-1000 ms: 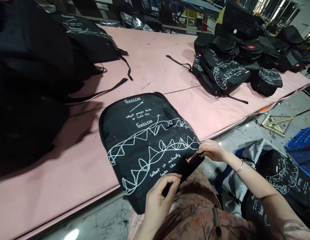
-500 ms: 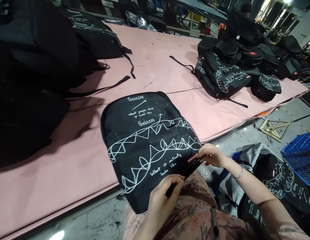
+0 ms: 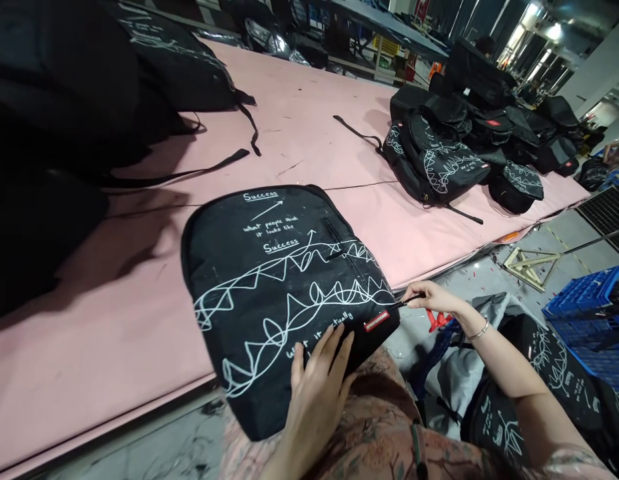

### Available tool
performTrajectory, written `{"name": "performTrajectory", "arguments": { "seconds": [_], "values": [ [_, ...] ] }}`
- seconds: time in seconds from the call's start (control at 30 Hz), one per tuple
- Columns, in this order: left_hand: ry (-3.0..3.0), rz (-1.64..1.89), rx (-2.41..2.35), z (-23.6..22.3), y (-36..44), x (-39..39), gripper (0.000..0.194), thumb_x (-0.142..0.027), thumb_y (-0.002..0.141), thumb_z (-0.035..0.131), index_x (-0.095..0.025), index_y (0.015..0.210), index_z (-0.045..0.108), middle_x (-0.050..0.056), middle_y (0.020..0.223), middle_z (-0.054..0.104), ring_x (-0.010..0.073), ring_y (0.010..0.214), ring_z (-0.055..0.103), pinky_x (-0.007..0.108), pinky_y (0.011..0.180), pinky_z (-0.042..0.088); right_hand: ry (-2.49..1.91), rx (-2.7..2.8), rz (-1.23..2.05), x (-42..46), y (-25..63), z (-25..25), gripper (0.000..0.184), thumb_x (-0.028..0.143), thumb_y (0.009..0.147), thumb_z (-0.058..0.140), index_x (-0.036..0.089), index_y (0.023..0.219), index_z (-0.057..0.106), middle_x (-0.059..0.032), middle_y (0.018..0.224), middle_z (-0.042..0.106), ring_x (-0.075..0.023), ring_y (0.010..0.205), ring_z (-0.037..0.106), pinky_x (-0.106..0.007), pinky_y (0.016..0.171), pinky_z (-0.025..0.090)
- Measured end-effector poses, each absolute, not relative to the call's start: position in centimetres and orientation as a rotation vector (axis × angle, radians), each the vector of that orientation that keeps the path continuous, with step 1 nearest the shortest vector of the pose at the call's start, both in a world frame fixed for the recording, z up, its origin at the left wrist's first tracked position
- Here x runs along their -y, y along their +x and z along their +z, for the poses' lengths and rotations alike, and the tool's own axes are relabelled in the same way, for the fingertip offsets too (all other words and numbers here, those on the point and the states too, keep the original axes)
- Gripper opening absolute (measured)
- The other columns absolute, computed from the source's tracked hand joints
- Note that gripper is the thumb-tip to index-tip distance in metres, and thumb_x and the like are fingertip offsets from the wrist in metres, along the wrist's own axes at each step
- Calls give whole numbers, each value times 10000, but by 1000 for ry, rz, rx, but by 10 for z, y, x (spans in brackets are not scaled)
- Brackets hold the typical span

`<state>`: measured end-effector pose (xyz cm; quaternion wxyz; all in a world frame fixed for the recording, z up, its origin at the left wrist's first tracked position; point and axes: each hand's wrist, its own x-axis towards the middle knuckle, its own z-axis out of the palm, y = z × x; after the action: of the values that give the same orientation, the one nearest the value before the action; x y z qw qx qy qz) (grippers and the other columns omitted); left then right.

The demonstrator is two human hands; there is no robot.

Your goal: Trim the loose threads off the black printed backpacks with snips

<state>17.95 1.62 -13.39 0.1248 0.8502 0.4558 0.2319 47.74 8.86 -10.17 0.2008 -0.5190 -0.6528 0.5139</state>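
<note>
Okay, so the black bag lies over the near edge of the pink worktop, left hand spread flat on its printed front, right hand pinching a thin dark piece by the red label. I'd press that left hand firmly so the bag sits taut.

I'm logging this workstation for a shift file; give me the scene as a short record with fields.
Left hand: fingers spread on a printed black bag
Right hand: pinching a thin dark item, identity unclear
Label: red, near the bag's lower right in view
Table: pink, the bag overhanging its near edge
Floor: blue crate at right
</note>
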Motion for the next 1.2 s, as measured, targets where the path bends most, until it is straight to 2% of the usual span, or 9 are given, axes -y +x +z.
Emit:
{"name": "performTrajectory", "arguments": {
  "seconds": [0.27, 0.57, 1.2],
  "values": [
    [2456, 721, -1326, -136, 179, -15, 480, -182, 834, 463, -206, 1313, 435, 145, 1310, 526, 285, 1228, 456, 580, 1073, 136, -1425, 1890, 1601, -105, 467, -88, 249, 349, 725, 682, 133, 844, 649, -40, 823, 667, -141, 743, 594, -271, 699, 467],
    [2541, 726, -1327, -135, 177, -16, 434, -184, 844, 435, -163, 1277, 463, 158, 1298, 535, 272, 1205, 477, 545, 1076, 110, -1478, 1904, 1532, -109, 465, -86, 202, 321, 723, 672, 136, 789, 623, -20, 785, 636, -131, 716, 564, -244, 657, 432],
    [2589, 735, -1352, -134, 178, -14, 416, -173, 839, 438, -143, 1250, 495, 141, 1296, 541, 250, 1211, 475, 478, 1096, 47, -1464, 1923, 1605, -108, 452, -84, 200, 307, 718, 655, 140, 827, 641, -29, 797, 640, -134, 708, 562, -246, 651, 431]
  ]
}}
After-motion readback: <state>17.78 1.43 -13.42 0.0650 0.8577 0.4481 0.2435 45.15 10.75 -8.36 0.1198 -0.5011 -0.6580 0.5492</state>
